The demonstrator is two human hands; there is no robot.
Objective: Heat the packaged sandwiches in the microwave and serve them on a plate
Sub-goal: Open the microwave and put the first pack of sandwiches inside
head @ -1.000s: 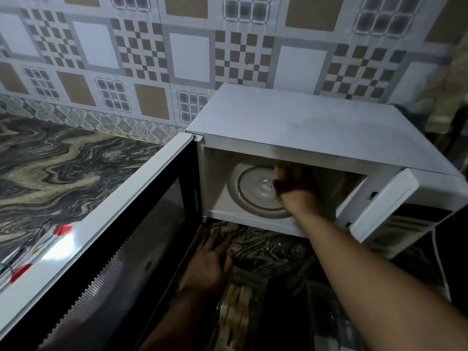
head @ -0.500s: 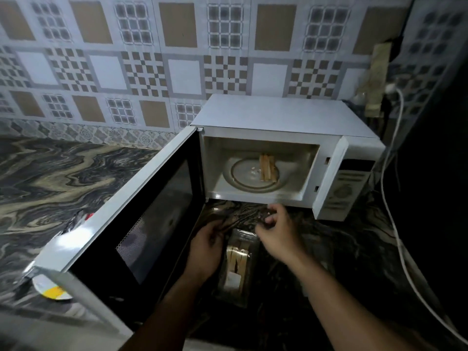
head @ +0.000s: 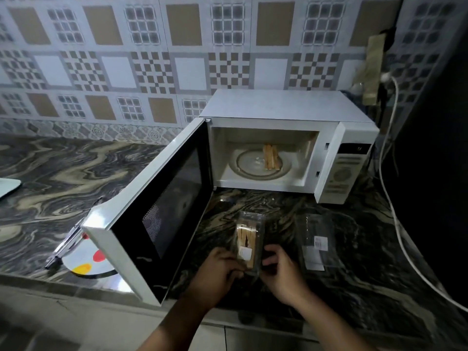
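Fingers (head: 234, 259) of both the left hand (head: 217, 272) and right hand (head: 283, 272) are pinching the clear plastic sandwich pack (head: 247, 243) on the dark marbled worktop (head: 354, 287); a sudden pop could be flinging sandwiches out, missing the open white microwave (head: 278, 148).

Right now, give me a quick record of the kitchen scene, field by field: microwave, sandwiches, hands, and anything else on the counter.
microwave: door swung wide open
turntable: one unwrapped sandwich on it
packaged sandwich: on counter before microwave, lid closed
left hand: grips package's near left edge
right hand: grips package's near right edge
empty package: right of hands
plate: partly hidden behind door
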